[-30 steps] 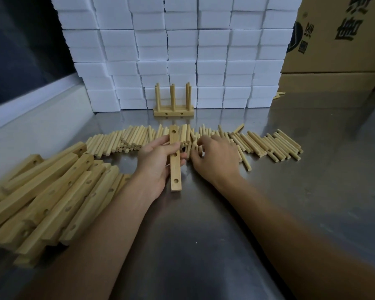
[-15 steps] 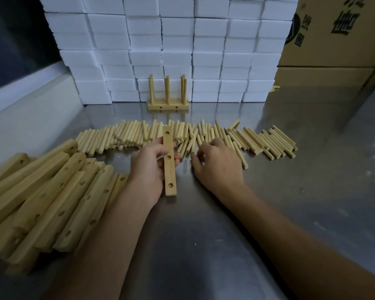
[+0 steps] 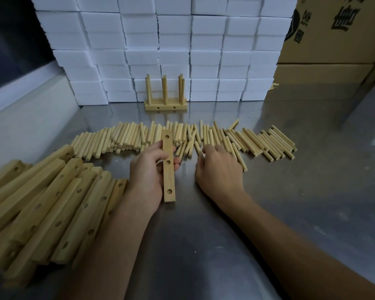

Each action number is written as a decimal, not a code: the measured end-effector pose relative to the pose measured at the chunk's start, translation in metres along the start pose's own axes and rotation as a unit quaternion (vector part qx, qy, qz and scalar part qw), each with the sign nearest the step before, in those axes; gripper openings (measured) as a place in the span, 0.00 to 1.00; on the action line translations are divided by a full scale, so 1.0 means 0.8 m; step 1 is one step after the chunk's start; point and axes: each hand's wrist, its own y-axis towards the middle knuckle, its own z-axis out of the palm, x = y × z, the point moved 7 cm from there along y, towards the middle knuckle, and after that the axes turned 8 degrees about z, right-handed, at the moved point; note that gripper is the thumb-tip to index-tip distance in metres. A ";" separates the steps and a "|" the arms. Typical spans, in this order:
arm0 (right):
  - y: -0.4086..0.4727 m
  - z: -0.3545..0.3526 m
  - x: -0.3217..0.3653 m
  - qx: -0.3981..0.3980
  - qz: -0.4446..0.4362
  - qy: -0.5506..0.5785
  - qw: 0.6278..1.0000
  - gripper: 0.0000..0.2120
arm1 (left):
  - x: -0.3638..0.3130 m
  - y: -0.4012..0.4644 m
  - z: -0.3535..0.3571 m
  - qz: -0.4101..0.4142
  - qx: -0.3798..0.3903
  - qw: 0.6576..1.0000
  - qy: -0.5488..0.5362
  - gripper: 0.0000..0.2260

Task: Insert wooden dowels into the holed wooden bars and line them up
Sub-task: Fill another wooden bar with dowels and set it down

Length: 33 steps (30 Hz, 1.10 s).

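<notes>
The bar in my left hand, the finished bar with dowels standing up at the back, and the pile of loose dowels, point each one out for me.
held bar (image 3: 168,169): head view, on its face near the middle hole.
finished bar (image 3: 165,107): head view, on its front side.
loose dowels (image 3: 126,137): head view, on the row's left part.

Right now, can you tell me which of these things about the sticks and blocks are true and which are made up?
1. The left hand holds a wooden bar with holes in it. True.
2. That bar already has dowels standing in it. False: the three holes that show are empty.
3. The loose dowels lie in a row on the metal table. True.
4. The right hand rests on the pile of bars. False: it is at the dowel row, fingers curled among the dowels; whether it grips one I cannot tell.
5. A finished piece with upright dowels stands by the white blocks. True.
</notes>
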 end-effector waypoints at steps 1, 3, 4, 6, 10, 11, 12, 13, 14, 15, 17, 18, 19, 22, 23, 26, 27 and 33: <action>0.001 0.002 -0.001 0.009 0.007 -0.009 1.000 0.06 | 0.000 0.000 0.000 -0.001 0.000 1.000 -0.001 0.18; 0.002 0.005 -0.004 0.023 0.020 -0.022 0.999 0.05 | 0.001 0.002 -0.001 -0.001 -0.001 1.000 -0.002 0.19; 0.001 0.005 -0.005 0.025 0.023 -0.024 0.999 0.06 | 0.001 0.002 -0.001 0.001 -0.003 1.000 -0.002 0.19; -0.001 0.002 -0.005 0.011 0.017 -0.014 1.000 0.10 | 0.002 0.004 0.000 0.005 -0.002 1.000 -0.002 0.19; -0.006 -0.010 0.013 -0.024 -0.058 0.052 0.997 0.11 | -0.001 0.005 -0.003 0.018 0.004 1.000 -0.007 0.21; -0.008 -0.014 0.018 -0.038 -0.077 0.077 0.993 0.08 | -0.002 0.004 -0.004 0.021 0.008 1.000 -0.010 0.21; -0.011 -0.018 0.020 -0.055 -0.091 0.102 0.989 0.06 | -0.003 0.004 -0.004 0.023 0.015 1.000 -0.006 0.21; -0.012 -0.022 0.022 -0.073 -0.104 0.122 0.984 0.06 | -0.004 0.003 -0.004 0.025 0.024 0.999 -0.001 0.21; -0.013 -0.024 0.022 -0.086 -0.113 0.137 0.980 0.08 | -0.005 0.001 -0.002 0.027 0.035 0.999 0.004 0.20; -0.013 -0.025 0.022 -0.094 -0.117 0.147 0.978 0.10 | -0.006 0.000 0.000 0.027 0.044 0.999 0.008 0.19; -0.013 -0.026 0.022 -0.099 -0.122 0.154 0.975 0.13 | -0.007 -0.001 0.001 0.028 0.049 0.998 0.015 0.17; -0.013 -0.027 0.021 -0.104 -0.123 0.157 0.974 0.14 | -0.009 -0.001 0.001 0.033 0.052 0.998 0.022 0.17; -0.014 -0.027 0.020 -0.110 -0.122 0.163 0.973 0.15 | -0.011 -0.001 0.002 0.039 0.058 0.997 0.031 0.17; -0.012 -0.030 0.017 -0.128 -0.115 0.184 0.968 0.16 | -0.016 -0.001 0.003 0.060 0.074 0.994 0.048 0.17; -0.012 -0.031 0.016 -0.134 -0.114 0.188 0.966 0.16 | -0.017 -0.002 0.003 0.065 0.075 0.994 0.051 0.18; -0.011 -0.034 0.012 -0.155 -0.105 0.197 0.962 0.16 | -0.020 0.000 0.001 0.079 0.077 0.992 0.064 0.20; -0.011 -0.035 0.011 -0.161 -0.102 0.200 0.961 0.15 | -0.021 0.001 0.001 0.082 0.080 0.991 0.071 0.21; -0.010 -0.037 0.009 -0.184 -0.102 0.208 0.955 0.15 | -0.024 0.003 -0.002 0.105 0.096 0.983 0.116 0.22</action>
